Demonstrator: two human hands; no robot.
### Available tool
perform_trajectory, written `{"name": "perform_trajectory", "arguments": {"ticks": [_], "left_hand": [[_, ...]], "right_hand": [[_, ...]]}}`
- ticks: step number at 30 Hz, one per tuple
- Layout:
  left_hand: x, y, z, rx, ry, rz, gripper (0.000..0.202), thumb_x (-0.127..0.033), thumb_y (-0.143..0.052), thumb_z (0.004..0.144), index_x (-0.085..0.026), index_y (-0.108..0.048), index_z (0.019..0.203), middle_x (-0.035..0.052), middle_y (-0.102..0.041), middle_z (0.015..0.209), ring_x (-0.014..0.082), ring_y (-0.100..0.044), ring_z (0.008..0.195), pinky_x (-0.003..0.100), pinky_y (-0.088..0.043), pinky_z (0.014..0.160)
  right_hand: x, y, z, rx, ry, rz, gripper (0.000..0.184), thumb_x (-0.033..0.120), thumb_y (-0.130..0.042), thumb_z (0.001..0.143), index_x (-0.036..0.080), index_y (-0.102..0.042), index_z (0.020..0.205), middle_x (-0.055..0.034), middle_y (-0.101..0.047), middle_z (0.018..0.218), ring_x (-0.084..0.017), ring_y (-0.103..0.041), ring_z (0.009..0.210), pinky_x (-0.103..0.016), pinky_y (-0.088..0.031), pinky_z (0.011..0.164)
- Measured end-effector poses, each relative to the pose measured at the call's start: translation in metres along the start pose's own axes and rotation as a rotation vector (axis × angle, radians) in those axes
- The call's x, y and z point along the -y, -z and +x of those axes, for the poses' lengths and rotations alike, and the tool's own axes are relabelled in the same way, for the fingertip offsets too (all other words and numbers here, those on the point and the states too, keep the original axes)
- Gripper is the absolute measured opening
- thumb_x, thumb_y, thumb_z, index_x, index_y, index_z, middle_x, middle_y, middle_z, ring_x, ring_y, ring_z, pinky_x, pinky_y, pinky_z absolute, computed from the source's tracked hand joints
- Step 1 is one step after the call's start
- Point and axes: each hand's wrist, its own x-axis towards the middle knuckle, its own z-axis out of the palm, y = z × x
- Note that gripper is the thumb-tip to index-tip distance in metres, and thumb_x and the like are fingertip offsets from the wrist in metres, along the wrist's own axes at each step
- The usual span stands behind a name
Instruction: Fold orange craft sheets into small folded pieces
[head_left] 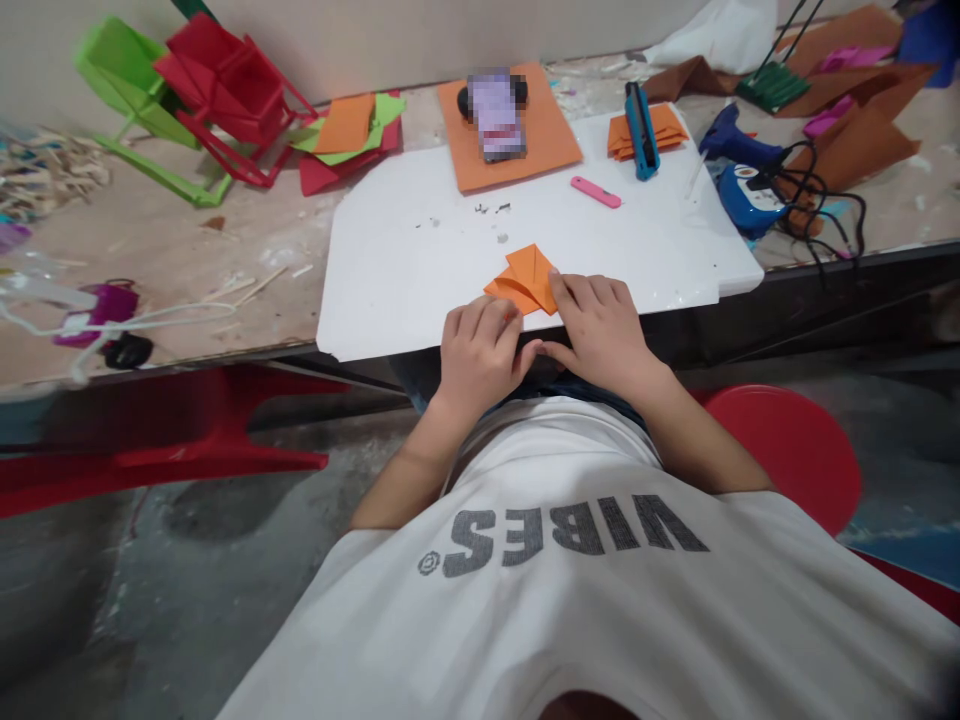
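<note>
**Back the Orange Paper Firmly, Then Crease**

Apparently shaping folds in the orange paper (534, 280), lying near the front edge of the white board (405, 240) on the table (277, 225). Left hand (480, 345) half-curled, with fingers bunched over the lower-left part. Right hand (604, 325) loosely bent, with index fingertip at the right edge. Thumbs pointing toward each other, nearly meeting at the board's front edge. Cannot tell from this angle whether pinching the paper or merely pressing.

For a clean fold, work a little further in from the edge, with solid backing under every layer. Match corners before pressing. Steady the layers with the left fingertips; run a right fingertip outward along the crease, lightly first, then firmly. Avoid dragging the left flap, likely to skew. Keep clear of the dark scraps (491, 209) beyond.
</note>
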Motion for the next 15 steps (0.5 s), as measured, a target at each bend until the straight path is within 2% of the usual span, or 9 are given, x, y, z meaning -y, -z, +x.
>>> {"name": "perform_trajectory", "arguments": {"ticks": [4, 8, 11, 15], "left_hand": [[-0.007, 0.001, 0.008, 0.122, -0.068, 0.005, 0.050, -0.046, -0.057, 0.122, -0.017, -0.078, 0.157, 0.0255, -0.081, 0.136, 0.0408, -0.072, 0.120, 0.055, -0.049, 0.106], [-0.009, 0.007, 0.013, 0.210, -0.013, -0.013, 0.057, -0.056, -0.069, 0.116, -0.023, -0.075, 0.162, 0.0249, -0.077, 0.138, 0.0446, -0.068, 0.122, 0.058, -0.047, 0.109], [-0.009, 0.011, 0.014, 0.237, 0.012, -0.059, 0.067, -0.065, -0.079, 0.109, -0.028, -0.072, 0.164, 0.0234, -0.074, 0.143, 0.0460, -0.066, 0.127, 0.059, -0.046, 0.114], [-0.010, 0.011, 0.015, 0.224, 0.038, -0.055, 0.069, -0.070, -0.081, 0.107, -0.028, -0.074, 0.162, 0.0230, -0.074, 0.143, 0.0454, -0.064, 0.127, 0.057, -0.045, 0.114]], "right_hand": [[0.002, 0.002, 0.000, -0.003, -0.018, 0.009, 0.093, 0.051, -0.064, 0.112, 0.000, -0.038, 0.185, -0.0326, -0.065, 0.167, -0.051, -0.056, 0.144, -0.062, -0.042, 0.122], [0.003, 0.007, 0.000, 0.031, -0.026, 0.019, 0.092, 0.045, -0.066, 0.110, 0.001, -0.039, 0.186, -0.0316, -0.063, 0.171, -0.050, -0.057, 0.147, -0.062, -0.042, 0.124], [0.003, 0.008, 0.000, 0.042, -0.030, 0.030, 0.094, 0.047, -0.066, 0.110, 0.002, -0.038, 0.187, -0.0318, -0.062, 0.173, -0.052, -0.056, 0.148, -0.063, -0.043, 0.124], [0.002, 0.008, 0.000, 0.032, -0.034, 0.037, 0.092, 0.047, -0.063, 0.111, 0.003, -0.039, 0.187, -0.0317, -0.062, 0.173, -0.052, -0.056, 0.148, -0.063, -0.043, 0.124]]}}
